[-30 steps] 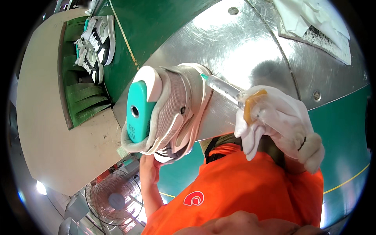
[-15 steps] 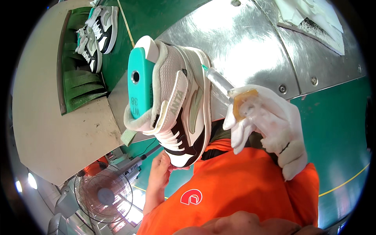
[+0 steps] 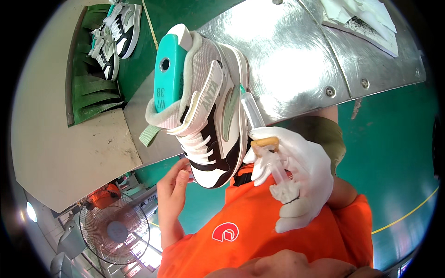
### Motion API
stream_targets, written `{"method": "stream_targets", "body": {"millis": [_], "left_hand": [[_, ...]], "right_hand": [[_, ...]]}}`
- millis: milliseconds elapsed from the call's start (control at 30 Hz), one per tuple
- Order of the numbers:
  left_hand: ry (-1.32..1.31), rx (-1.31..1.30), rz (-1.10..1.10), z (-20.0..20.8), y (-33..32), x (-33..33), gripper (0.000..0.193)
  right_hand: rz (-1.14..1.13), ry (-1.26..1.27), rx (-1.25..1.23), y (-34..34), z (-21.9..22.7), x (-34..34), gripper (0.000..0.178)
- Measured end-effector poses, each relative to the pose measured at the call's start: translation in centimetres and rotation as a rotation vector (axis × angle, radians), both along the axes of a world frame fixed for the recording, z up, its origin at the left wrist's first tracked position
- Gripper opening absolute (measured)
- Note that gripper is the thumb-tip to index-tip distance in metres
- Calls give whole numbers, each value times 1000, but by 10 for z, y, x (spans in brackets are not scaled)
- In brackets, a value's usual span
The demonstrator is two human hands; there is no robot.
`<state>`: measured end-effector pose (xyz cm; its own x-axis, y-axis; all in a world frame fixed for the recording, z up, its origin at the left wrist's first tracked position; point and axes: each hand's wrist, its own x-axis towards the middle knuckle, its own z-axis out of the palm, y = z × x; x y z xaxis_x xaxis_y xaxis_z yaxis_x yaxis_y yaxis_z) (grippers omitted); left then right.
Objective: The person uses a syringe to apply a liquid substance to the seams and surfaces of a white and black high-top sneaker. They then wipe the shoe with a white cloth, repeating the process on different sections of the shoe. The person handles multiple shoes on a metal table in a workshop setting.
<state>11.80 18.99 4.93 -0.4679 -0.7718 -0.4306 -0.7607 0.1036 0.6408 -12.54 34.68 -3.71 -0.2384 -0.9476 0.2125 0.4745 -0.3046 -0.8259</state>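
Foremost, the gloved right hand [image 3: 303,164] wraps its fingers around a clear syringe [image 3: 252,110], apparently angled so its green tip [image 3: 242,89] meets the sole of the central shoe [image 3: 204,104]. The left hand [image 3: 172,192], fingers loosely parted, borders the toe [image 3: 207,178], contact unclear; farther shoes [image 3: 124,30], upper left.

A glossy green floor [image 3: 380,134] with a yellow line [image 3: 408,214] spreads at right, beyond a light-streaked metal worktop [image 3: 296,88]; at left stand a beige housing [image 3: 55,153] and, nearer, a caged fan [image 3: 117,230].
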Motion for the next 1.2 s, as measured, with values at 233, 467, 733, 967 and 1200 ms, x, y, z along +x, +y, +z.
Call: {"method": "stream_targets", "body": {"millis": [233,467,733,967,1200], "left_hand": [[-24,-267,-83,13,-3,-9,39],[197,-478,-209,15,-10,-49,42],[354,-209,-175,1,-23,-111,71],[763,-80,100,-24,-63,-104,47],[831,-14,207,-36,-77,-109,47]], "right_hand": [[-90,190,-59,1,2,12,106],[11,338,99,4,12,7,104],[-307,126,152,10,17,3,101],[-618,544,81,-39,18,-22,101],[-564,788,33,-93,39,-22,97]]}}
